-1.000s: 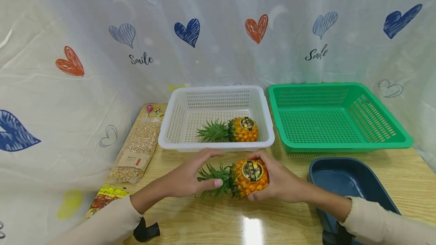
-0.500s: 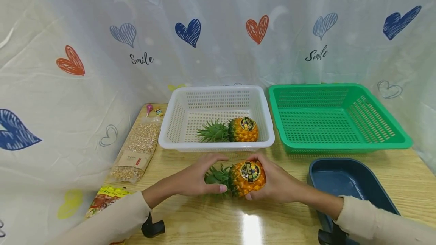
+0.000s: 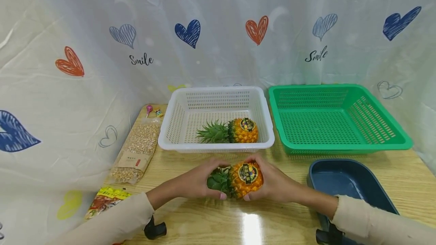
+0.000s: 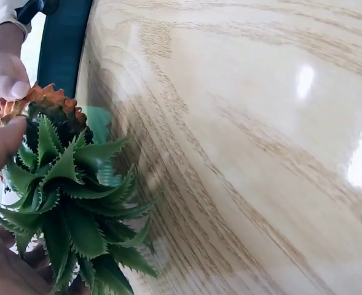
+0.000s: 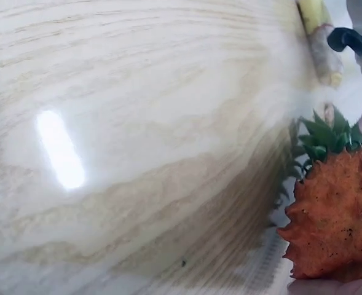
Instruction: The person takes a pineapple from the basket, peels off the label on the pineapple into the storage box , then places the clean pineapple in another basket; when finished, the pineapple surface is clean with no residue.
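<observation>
A small orange pineapple [image 3: 246, 180] with a round label lies on its side just above the wooden table [image 3: 259, 222], held between both hands. My left hand [image 3: 201, 180] curls round its green crown [image 3: 218, 180]; the left wrist view shows the leaves [image 4: 70, 209] against my palm. My right hand [image 3: 269, 180] grips the orange body [image 5: 334, 215]. A second pineapple [image 3: 235, 131] lies in the white basket [image 3: 170, 129] behind.
An empty green basket [image 3: 344, 146] sits at the back right. A dark blue tub [image 3: 340, 184] stands by my right forearm. A bag of corn kernels [image 3: 136, 150] and a snack packet [image 3: 103, 199] lie at the left. A heart-printed curtain hangs behind.
Both hands have carried the pineapple slightly up and toward the white basket. The left hand has closed in tighter round the crown.
</observation>
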Motion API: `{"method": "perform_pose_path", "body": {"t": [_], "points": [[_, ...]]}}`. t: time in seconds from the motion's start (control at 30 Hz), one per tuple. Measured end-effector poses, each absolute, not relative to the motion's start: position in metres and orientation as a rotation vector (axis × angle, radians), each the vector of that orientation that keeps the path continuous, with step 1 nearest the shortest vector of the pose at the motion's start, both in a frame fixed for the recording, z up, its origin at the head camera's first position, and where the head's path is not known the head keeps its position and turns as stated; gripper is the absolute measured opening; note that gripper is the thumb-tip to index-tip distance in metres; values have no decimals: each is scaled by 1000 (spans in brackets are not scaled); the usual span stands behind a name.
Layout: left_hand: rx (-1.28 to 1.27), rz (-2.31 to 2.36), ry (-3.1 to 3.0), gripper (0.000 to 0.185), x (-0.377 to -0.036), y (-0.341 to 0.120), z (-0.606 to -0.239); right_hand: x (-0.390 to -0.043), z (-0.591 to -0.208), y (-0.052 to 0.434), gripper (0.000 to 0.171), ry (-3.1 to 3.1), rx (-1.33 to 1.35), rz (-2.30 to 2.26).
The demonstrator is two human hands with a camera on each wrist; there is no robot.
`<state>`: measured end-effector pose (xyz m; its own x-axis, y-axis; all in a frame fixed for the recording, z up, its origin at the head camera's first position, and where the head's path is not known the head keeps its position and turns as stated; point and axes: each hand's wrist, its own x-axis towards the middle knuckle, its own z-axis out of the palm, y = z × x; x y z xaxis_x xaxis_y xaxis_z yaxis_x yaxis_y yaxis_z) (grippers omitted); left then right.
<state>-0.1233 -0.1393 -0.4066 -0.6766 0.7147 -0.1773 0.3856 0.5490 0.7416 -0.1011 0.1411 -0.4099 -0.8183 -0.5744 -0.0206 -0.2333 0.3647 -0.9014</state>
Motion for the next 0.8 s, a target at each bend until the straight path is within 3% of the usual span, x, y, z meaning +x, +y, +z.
{"method": "perform_pose_path", "body": {"t": [0.8], "points": [[832,892,2335,72,-127,-138,-402,-107,-400,140,98,2412,-700,-1160]]}}
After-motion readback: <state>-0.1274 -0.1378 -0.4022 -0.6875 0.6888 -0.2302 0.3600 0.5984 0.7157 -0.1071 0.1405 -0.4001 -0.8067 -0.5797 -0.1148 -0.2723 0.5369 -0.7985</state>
